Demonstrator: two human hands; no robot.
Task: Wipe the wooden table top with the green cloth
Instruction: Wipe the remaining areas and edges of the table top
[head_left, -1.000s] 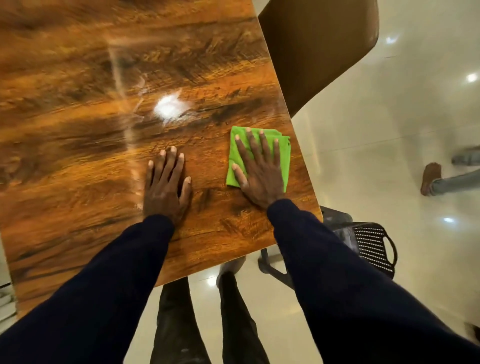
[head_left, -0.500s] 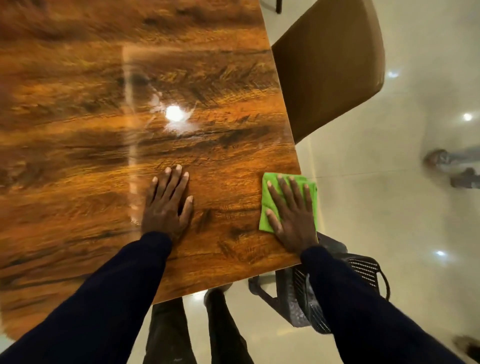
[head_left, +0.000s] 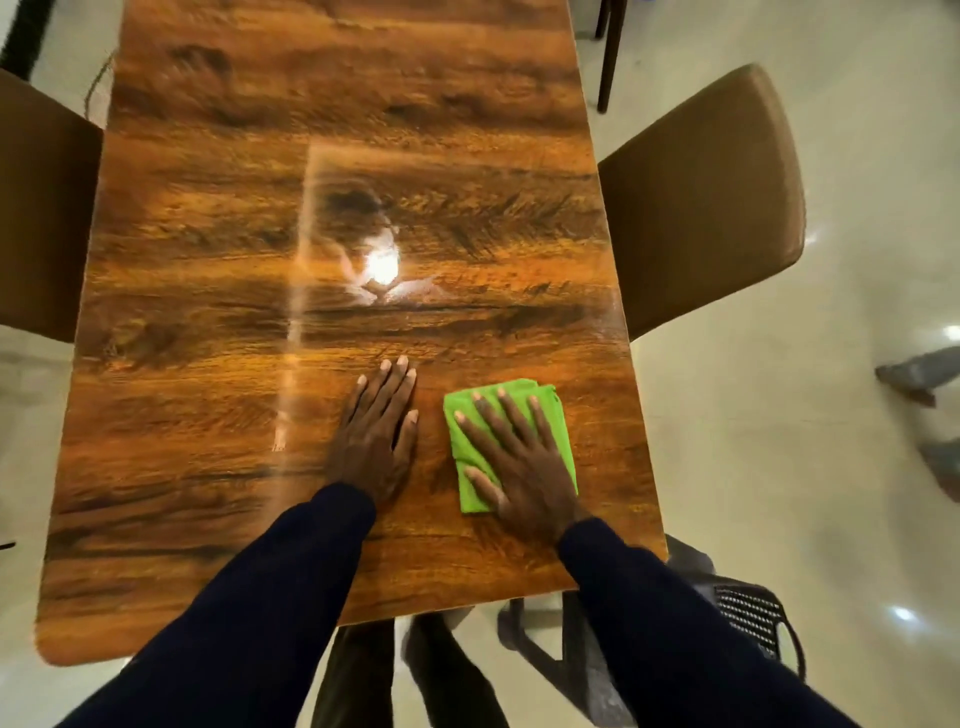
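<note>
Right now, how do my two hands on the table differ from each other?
The left hand lies on the bare wooden table top, while the right hand presses on the green cloth. The left hand's fingers lie close together; the right hand's are spread wide. The right hand is nearer the table's right edge, the left hand nearer its middle. Both are palm down with straight fingers and dark sleeves.

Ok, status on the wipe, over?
Right hand flat, pressing green cloth onto table top. Left hand flat on bare wood beside it. Right chair and left chair alongside, not in the path.
</note>
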